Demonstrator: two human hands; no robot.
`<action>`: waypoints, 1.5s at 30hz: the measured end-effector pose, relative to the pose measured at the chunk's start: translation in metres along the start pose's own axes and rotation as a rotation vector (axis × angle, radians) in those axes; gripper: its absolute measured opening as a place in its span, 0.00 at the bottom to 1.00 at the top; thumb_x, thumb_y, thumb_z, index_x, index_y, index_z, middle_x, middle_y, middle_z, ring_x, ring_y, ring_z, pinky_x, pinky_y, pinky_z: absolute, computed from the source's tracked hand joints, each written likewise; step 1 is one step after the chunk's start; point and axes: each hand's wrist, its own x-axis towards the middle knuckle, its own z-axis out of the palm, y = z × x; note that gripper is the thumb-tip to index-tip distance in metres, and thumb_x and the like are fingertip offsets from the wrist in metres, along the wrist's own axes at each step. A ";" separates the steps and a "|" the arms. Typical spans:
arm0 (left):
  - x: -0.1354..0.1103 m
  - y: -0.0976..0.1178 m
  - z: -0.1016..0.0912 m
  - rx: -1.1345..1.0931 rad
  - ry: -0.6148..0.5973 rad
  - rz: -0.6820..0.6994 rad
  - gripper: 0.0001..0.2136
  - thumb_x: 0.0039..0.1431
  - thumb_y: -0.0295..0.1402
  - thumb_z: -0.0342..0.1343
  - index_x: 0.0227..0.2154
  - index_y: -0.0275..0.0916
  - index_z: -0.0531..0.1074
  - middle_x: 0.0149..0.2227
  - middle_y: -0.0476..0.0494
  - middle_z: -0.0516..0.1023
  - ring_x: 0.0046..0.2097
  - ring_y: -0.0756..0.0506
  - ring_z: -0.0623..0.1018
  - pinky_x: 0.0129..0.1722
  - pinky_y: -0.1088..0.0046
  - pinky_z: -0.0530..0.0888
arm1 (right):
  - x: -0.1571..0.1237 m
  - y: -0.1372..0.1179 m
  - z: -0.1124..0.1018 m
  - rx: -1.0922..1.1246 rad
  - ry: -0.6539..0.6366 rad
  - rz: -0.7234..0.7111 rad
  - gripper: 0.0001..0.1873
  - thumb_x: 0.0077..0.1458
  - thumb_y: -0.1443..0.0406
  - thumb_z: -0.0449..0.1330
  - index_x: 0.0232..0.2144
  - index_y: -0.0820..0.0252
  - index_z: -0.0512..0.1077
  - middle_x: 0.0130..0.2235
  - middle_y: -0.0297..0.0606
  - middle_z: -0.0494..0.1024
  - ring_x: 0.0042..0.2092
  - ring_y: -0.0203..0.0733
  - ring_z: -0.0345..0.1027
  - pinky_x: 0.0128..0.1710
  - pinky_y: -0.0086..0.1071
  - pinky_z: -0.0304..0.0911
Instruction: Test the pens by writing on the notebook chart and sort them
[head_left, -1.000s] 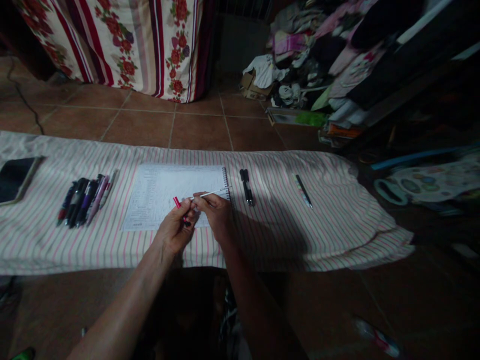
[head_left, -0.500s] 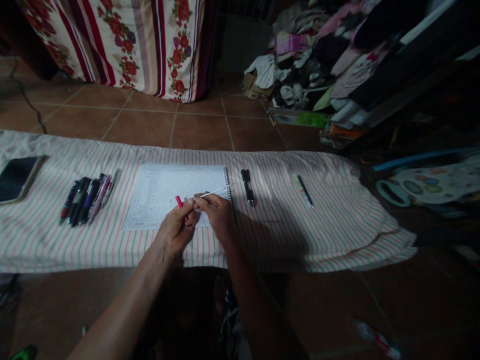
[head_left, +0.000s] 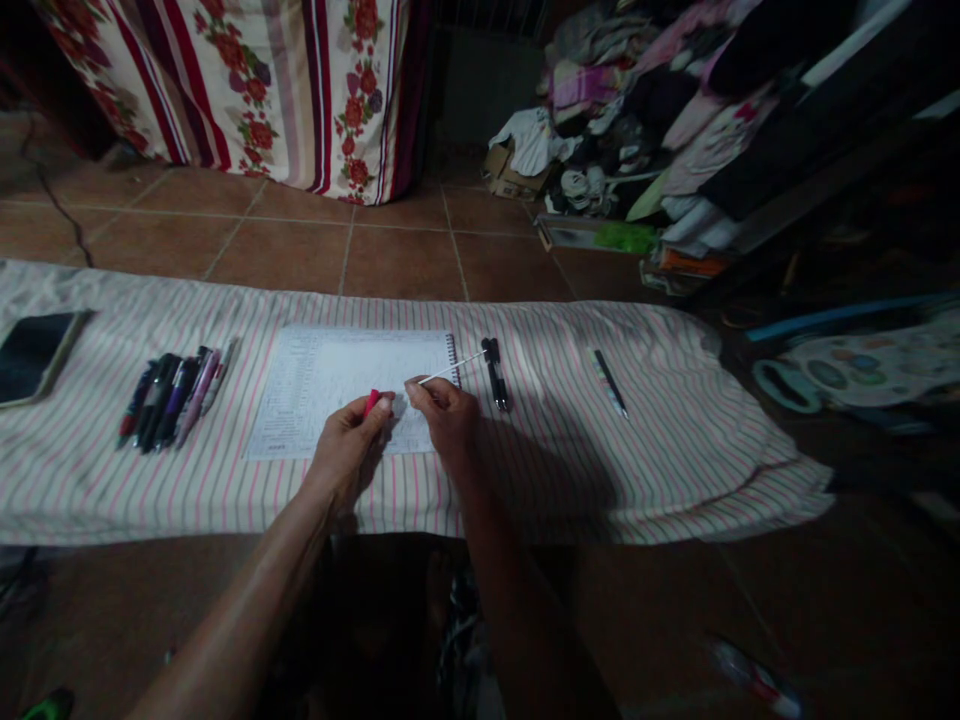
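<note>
My left hand (head_left: 346, 440) is closed around a red pen barrel (head_left: 370, 402), whose tip sticks up past my fingers. My right hand (head_left: 448, 415) pinches a thin white refill (head_left: 454, 368) that points up and to the right. Both hands hover over the lower edge of a spiral notebook (head_left: 337, 380) lying open on a striped cloth (head_left: 600, 450). A small gap separates the two hands.
A row of several pens (head_left: 174, 395) lies left of the notebook, a dark phone (head_left: 34, 352) further left. Two black pens (head_left: 495, 372) lie right of the notebook, another pen (head_left: 609, 382) beyond. A floral cloth (head_left: 247, 90) and piled clothes (head_left: 637, 120) stand behind.
My hands have drawn apart: the right hand moved right with the white refill, out of the red barrel that the left hand keeps.
</note>
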 end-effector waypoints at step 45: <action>0.002 0.006 -0.015 0.433 -0.122 0.231 0.11 0.48 0.38 0.57 0.19 0.35 0.73 0.19 0.49 0.68 0.23 0.52 0.64 0.24 0.77 0.62 | -0.008 -0.015 0.002 0.043 -0.239 0.016 0.09 0.50 0.61 0.58 0.28 0.57 0.77 0.32 0.35 0.78 0.30 0.37 0.72 0.28 0.28 0.68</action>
